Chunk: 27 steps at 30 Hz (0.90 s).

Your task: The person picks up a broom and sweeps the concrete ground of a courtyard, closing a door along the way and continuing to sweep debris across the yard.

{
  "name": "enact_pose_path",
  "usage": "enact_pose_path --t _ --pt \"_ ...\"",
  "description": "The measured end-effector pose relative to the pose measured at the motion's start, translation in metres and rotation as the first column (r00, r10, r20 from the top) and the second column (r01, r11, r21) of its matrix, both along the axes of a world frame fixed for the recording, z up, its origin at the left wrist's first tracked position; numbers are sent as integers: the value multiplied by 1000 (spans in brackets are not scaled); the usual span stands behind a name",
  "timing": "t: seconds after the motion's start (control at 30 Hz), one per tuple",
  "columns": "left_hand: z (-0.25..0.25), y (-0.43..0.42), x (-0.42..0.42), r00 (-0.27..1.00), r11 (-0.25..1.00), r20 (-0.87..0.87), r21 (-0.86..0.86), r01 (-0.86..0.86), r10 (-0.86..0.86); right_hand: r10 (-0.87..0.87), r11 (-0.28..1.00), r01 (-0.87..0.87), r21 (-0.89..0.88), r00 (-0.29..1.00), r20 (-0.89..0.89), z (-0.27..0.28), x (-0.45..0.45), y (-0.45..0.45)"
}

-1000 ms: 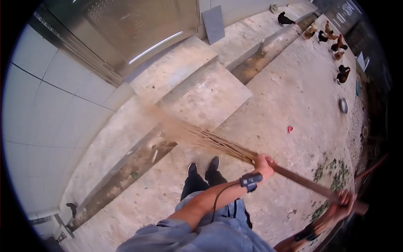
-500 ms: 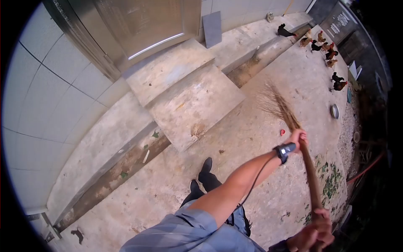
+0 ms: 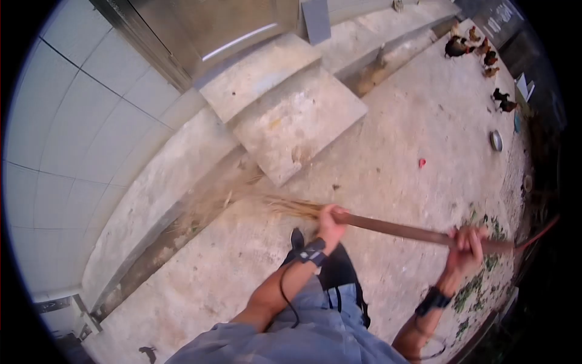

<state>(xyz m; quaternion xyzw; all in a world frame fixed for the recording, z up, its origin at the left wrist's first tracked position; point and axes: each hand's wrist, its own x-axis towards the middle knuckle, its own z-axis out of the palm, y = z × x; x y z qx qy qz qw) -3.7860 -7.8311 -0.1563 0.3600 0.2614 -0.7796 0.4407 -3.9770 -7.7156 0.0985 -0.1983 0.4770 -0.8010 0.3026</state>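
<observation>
A long broom (image 3: 394, 229) with a wooden handle lies across the front of my body, held in both hands. My left hand (image 3: 331, 222) is wrapped round the lower handle, close to where the twigs begin. Farther up the handle, my right hand (image 3: 468, 247) grips it with fingers curled over. The bristles (image 3: 294, 207) point left and blur with motion over the edge of a sunken drain channel (image 3: 136, 273). Whether their tips touch the ground cannot be made out. Both wrists wear dark bands with a cord.
Concrete steps (image 3: 303, 121) rise to a metal door (image 3: 224, 24) ahead. Several chickens (image 3: 490, 58) stand at the far right, near a metal bowl (image 3: 496, 141). A small red object (image 3: 422, 162) lies on the concrete. Green leaves (image 3: 470, 294) are scattered at right.
The broom has swung from pointing ahead to pointing left, its bristles now over the channel. My left hand moved left and down; my right hand moved up. Some chickens shifted.
</observation>
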Motion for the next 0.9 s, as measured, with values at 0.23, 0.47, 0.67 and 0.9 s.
enact_pose_path --t 0.23,0.47,0.67,0.9 --pt "14 47 171 924 938 223 89 -335 309 598 800 -546 -250 765 241 -87 44 -57" --pt "49 60 54 902 888 -133 -164 -430 412 538 815 -478 -327 834 120 -47 -53 17" --pt "22 84 -173 940 980 -280 -29 196 -196 -77 990 55 -126 980 -182 15 -94 180" --pt "43 151 -392 467 576 -437 -156 803 -769 -448 884 439 -164 691 -567 40 -85 258"
